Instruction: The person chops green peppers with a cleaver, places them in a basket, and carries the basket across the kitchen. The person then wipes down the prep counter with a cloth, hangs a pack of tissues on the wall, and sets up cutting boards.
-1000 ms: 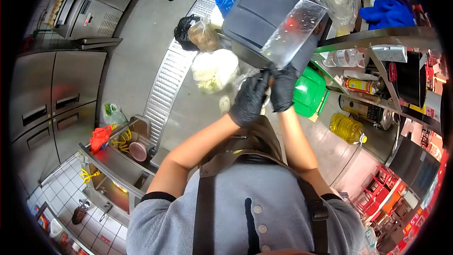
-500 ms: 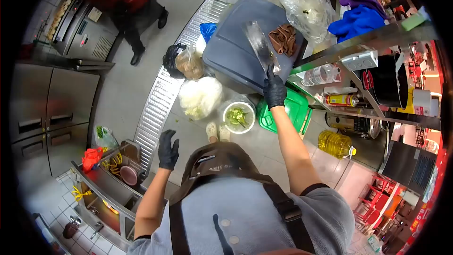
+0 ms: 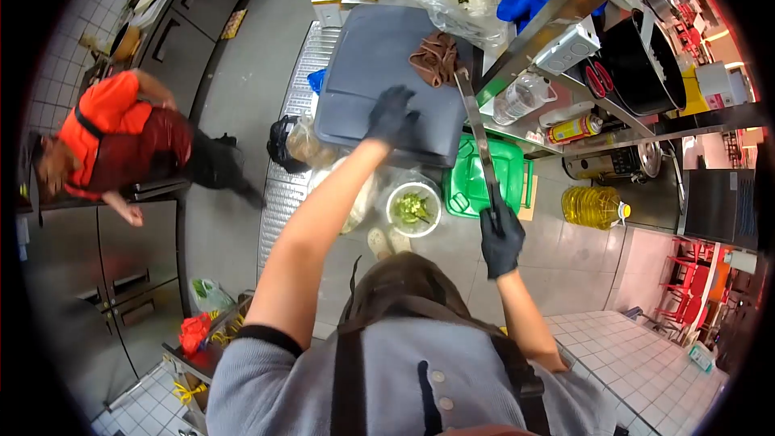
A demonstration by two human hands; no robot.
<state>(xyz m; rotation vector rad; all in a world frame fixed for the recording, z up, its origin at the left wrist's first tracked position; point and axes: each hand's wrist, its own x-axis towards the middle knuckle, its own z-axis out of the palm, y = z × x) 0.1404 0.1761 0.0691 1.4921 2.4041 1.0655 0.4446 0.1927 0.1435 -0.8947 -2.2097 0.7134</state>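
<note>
My right hand (image 3: 502,240), in a black glove, grips the handle of a cleaver (image 3: 478,129). Its blade is seen nearly edge-on and points away from me, its tip close beside a crumpled brown cloth (image 3: 434,60). My left hand (image 3: 392,118), gloved in black too, is over the near part of a large dark grey lid (image 3: 363,64). Its fingers are spread and hold nothing; whether they touch the lid I cannot tell. The cloth lies on that lid. Beneath the cleaver is a green lidded bin (image 3: 464,186).
A white bucket (image 3: 391,214) with green vegetable scraps stands on the floor by my feet. Plastic bags (image 3: 303,144) lie left of it. A metal shelf (image 3: 557,20) rises at right, near a yellow oil jug (image 3: 589,207). A person in orange (image 3: 121,105) is at left.
My left hand has moved from low at the left to over the grey lid. My right hand has come nearer with the cleaver, turning its blade edge-on. The other person has shifted.
</note>
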